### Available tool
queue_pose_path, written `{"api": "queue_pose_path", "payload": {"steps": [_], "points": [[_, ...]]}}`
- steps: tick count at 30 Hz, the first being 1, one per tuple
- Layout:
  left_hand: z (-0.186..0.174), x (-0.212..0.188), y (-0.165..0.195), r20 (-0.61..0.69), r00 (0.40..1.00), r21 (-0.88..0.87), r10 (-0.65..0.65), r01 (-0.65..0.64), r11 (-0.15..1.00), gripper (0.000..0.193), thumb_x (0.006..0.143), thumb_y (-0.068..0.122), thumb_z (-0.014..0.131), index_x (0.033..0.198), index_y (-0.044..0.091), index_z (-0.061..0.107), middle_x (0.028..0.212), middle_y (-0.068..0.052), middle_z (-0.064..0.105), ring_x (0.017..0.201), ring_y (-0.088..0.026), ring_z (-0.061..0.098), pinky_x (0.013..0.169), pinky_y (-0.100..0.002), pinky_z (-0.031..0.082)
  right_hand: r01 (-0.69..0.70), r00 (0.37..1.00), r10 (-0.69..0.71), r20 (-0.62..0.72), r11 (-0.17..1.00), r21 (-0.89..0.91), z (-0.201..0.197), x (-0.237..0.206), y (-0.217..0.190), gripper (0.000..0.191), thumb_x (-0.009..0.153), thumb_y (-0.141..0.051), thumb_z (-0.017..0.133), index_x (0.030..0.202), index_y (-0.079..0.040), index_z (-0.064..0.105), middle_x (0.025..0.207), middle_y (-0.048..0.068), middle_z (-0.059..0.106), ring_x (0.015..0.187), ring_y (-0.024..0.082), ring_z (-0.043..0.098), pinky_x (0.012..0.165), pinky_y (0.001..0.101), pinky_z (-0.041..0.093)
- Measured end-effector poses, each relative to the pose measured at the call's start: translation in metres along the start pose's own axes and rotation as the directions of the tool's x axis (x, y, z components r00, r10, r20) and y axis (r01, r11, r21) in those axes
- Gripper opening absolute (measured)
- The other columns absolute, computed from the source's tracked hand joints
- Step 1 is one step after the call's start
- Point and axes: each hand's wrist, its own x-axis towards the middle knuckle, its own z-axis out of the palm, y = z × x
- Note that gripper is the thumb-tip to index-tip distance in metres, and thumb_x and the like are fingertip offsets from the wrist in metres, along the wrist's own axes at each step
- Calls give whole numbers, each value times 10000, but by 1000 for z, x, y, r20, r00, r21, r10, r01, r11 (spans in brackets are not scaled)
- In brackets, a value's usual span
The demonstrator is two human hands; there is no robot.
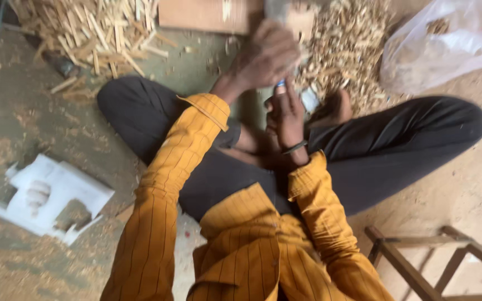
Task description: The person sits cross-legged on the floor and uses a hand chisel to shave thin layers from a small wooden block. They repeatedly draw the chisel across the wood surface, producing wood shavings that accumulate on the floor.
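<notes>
Head view, looking straight down on a person seated cross-legged on a dusty floor, in a mustard striped shirt and dark trousers. The left hand [266,56], blurred by motion, is closed into a fist well forward of the lap; what it grips cannot be made out. The right hand [287,114] sits just below it, fingers curled around a small pale object with a blue band [280,85] that shows between the two hands; a dark bangle [295,147] circles the right wrist. Just beyond the hands lies a heap of fine wood chips [347,44], and to the upper left a looser pile of split wooden sticks [96,28], with a flat wooden board [202,14] between them at the top edge. A translucent plastic bag [447,42] lies at upper right, a white moulded foam block [46,198] on the floor at left, and part of a wooden frame [419,262] at lower right. Judged from the posture, the work in hand is a two-handed cutting or shaving stroke over the chip heap; the blur suggests the stroke is under way. The following move would call for a steady right-hand hold while the left hand is brought back into line.
</notes>
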Motion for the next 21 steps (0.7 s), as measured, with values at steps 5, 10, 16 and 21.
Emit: {"api": "queue_pose_path", "payload": {"steps": [5,10,16,21], "points": [[-6,-10,-2,-352,729,-136,-587,581,802,167,944,19,686,1104,34,641,1081,-112,641,928,-262,665,812,-360,557,233,972,-233,24,972,-34,-29,-47,-10,544,1145,-180,411,1672,-184,275,659,-75,398,457,24,310,392,198,268],[20,-5,-33,-312,699,-104,-643,648,755,218,873,54,795,985,25,611,956,-93,622,817,-240,647,727,-381,543,279,960,-278,35,960,-27,-35,-53,-9,544,1152,-171,429,1679,-161,294,703,-69,417,508,27,319,438,197,291],[33,-2,-31,-346,665,-38,-662,695,718,236,817,59,814,808,42,578,748,-69,634,686,-234,634,647,-401,502,228,974,-226,34,967,-113,-36,-50,-8,566,1118,-172,474,1658,-175,305,712,-60,470,501,21,343,426,199,305],[34,4,-34,-361,667,33,-651,707,706,262,785,73,823,745,43,566,666,-77,623,611,-265,624,595,-414,491,214,976,-218,13,944,-252,-32,-49,-8,562,1103,-173,501,1640,-192,336,755,-51,532,502,17,376,428,201,339]]}}
